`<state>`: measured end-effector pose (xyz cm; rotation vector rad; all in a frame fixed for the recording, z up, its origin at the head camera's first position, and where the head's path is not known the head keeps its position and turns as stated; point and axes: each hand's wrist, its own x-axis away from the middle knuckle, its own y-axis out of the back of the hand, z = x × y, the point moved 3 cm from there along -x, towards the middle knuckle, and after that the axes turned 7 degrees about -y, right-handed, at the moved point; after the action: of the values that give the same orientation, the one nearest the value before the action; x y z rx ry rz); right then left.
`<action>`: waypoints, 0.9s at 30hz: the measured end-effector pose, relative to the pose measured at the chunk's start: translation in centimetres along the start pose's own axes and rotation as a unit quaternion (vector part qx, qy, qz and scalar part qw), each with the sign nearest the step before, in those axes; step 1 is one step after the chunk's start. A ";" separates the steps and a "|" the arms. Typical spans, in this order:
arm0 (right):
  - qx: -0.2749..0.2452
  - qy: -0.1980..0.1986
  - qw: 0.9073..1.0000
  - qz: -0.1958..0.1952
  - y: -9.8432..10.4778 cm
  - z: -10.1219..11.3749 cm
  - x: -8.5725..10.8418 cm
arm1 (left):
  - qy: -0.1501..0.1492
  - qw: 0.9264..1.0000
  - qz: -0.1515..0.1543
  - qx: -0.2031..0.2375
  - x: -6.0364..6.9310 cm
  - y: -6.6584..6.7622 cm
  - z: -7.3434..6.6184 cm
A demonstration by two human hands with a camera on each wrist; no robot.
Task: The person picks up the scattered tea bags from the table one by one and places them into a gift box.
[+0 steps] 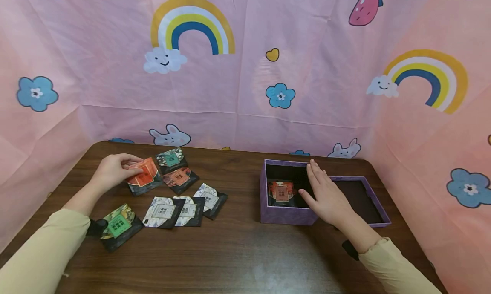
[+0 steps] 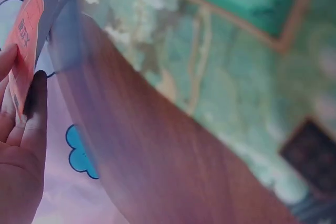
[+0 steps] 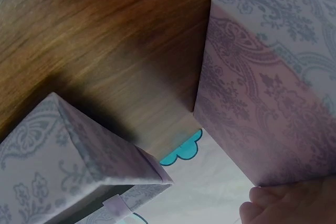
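Your left hand [image 1: 115, 171] has its grip clamped on an orange-and-black sachet [image 1: 143, 177], the edge pinched between thumb and fingers, at the left side of the counter [image 1: 238, 255]. A teal-labelled sachet [image 1: 171, 158] lies just beside it. Your right-hand [image 1: 330, 200] grip is apart: straight fingers rest on the right wall of the purple paisley box [image 1: 287, 216]. A red-labelled sachet [image 1: 281, 192] is inside the box.

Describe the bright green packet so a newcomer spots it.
On the table, look left of the box. The bright green packet lies nearest the left sleeve. Its label is green; the white packets to its right have pale ones.
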<state>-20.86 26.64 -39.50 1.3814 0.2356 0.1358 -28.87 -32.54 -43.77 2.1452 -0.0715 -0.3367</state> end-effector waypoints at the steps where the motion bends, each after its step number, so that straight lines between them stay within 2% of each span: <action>1: -0.001 0.001 1.000 -0.001 0.0 0.0 0.0 | 0.001 1.000 -0.001 0.004 0.1 0.1 -0.1; 6: 0.002 0.003 1.000 0.000 0.1 -0.1 0.0 | -0.001 1.000 -0.013 0.018 0.5 0.6 -0.8; 9: 0.003 0.002 1.000 0.001 0.0 -0.1 -0.1 | 0.013 0.999 -0.015 0.046 0.7 0.7 -1.2; 13: 0.000 0.002 1.000 0.002 0.0 -0.1 -0.1 | 0.057 0.994 -0.023 0.094 0.6 0.8 -1.7; 17: 0.000 0.003 1.000 0.001 0.0 0.0 0.0 | 0.098 0.988 -0.026 0.115 0.3 1.1 -2.6; 22: 0.003 0.004 1.000 0.000 0.1 0.1 0.0 | 0.120 0.983 -0.020 0.138 -0.2 1.0 -4.7; 27: 0.007 0.005 1.000 -0.002 0.2 0.1 0.0 | 0.108 0.981 -0.024 0.159 -1.1 0.6 -7.4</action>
<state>-20.85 26.60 -39.31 1.3943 0.2465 0.1381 -27.92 -26.74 -39.19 2.4902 0.0539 -0.1227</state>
